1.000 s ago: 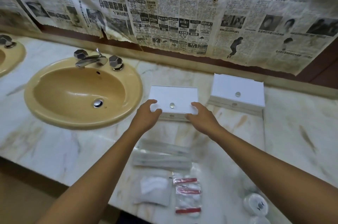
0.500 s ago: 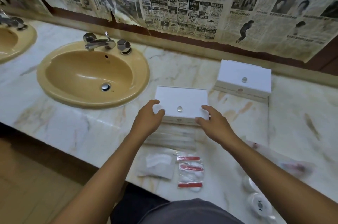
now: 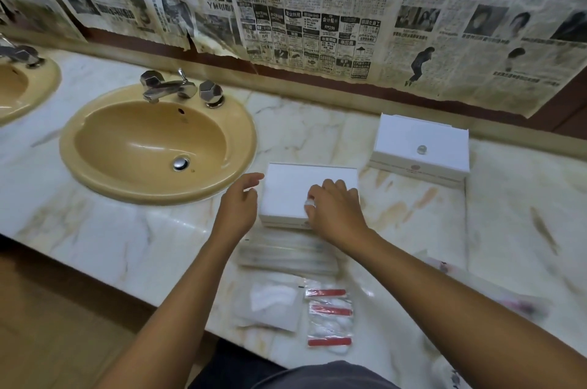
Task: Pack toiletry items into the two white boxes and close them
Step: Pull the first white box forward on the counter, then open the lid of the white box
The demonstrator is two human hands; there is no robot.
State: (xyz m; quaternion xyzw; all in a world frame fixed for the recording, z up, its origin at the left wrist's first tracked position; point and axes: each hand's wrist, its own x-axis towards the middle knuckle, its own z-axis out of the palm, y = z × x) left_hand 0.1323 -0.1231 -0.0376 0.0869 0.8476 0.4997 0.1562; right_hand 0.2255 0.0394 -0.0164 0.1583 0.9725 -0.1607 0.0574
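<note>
White near box (image 3: 295,190), right of the sink (image 3: 158,142): right hand (image 3: 336,210) pinches its lid knob, likely to open it; left hand (image 3: 236,206), fingers loosely spread, steadies its side.

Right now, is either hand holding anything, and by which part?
The right hand pinches the small knob on the near white box lid. The left hand, fingers relaxed, holds nothing beside the box's left edge.

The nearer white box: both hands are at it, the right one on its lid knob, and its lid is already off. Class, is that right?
Not quite. The head view shows the nearer white box still closed, lid on. The right hand is at the knob and the left hand at its left edge.
</note>
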